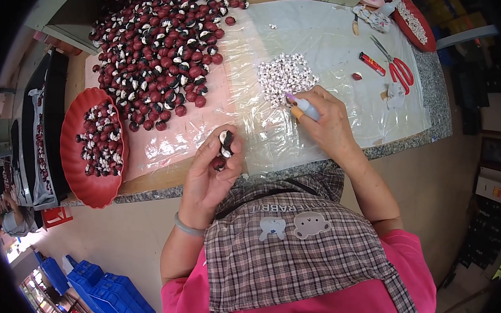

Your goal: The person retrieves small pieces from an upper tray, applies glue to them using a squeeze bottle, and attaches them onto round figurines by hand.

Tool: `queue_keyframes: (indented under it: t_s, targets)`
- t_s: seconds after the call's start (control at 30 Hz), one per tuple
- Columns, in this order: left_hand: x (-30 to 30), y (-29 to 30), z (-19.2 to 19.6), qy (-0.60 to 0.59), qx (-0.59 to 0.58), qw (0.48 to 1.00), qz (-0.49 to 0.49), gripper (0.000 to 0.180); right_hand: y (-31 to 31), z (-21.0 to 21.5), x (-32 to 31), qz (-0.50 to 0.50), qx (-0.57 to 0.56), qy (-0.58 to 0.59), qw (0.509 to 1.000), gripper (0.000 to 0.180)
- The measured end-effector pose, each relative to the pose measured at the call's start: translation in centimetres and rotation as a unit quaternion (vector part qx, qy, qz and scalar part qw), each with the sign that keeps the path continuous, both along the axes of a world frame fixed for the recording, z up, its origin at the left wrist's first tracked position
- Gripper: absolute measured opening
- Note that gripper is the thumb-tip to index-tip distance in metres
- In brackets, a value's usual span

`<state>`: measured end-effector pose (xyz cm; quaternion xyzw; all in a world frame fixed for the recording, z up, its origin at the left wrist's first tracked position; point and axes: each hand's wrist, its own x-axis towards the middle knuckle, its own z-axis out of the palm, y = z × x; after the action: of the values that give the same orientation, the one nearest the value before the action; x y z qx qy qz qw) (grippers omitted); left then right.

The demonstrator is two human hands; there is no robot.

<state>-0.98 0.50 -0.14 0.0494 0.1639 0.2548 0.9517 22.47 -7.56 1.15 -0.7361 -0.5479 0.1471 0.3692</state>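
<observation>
My left hand (pixel 211 173) pinches a small black-and-white piece (pixel 225 143) between thumb and fingers, with a dark red bead (pixel 219 163) tucked lower in the palm. My right hand (pixel 329 123) grips a small glue bottle (pixel 303 106) with a purple tip, its nozzle pointing up-left toward a pile of small white pieces (pixel 286 77). Both hands hover above a clear plastic sheet (pixel 323 37) covering the table. A large heap of dark red beads with black-and-white faces (pixel 161 53) lies at the upper left.
A red oval tray (pixel 74 167) with several finished beads sits at the left edge. Red-handled scissors (pixel 395 64), a red tube (pixel 372 63) and another red tray of white bits (pixel 411 20) lie at the right. Blue crates (pixel 107 291) stand on the floor.
</observation>
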Motion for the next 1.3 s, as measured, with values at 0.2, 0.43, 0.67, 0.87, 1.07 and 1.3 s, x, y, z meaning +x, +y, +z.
queue_keyframes:
  t_s: [0.2,0.43,0.67,0.87,1.07,1.3]
  targets:
    - [-0.1,-0.1,0.0,0.078,0.111,0.991,-0.018,0.031,0.0,0.8,-0.5,0.039,-0.025,-0.048,0.998,0.022]
    - [0.3,-0.5,1.1,0.176,0.223,0.957,-0.051,0.030,0.0,1.0,-0.1,0.093,-0.023,-0.031,0.995,0.020]
    - [0.9,-1.1,1.6,0.211,0.278,0.935,-0.063,0.027,-0.4,3.1,-2.3,0.074,-0.086,0.375,0.920,0.012]
    - [1.2,-1.3,1.5,0.258,0.342,0.902,-0.045,0.029,-0.9,3.7,-4.0,0.121,-0.018,0.397,0.910,0.011]
    - [1.2,-1.4,1.7,0.291,0.386,0.874,-0.052,0.028,-1.1,3.2,-4.2,0.103,-0.037,0.369,0.923,0.014]
    - [1.3,-1.4,2.1,0.332,0.450,0.827,-0.057,0.026,-1.1,2.7,-4.2,0.130,0.008,0.252,0.959,0.013]
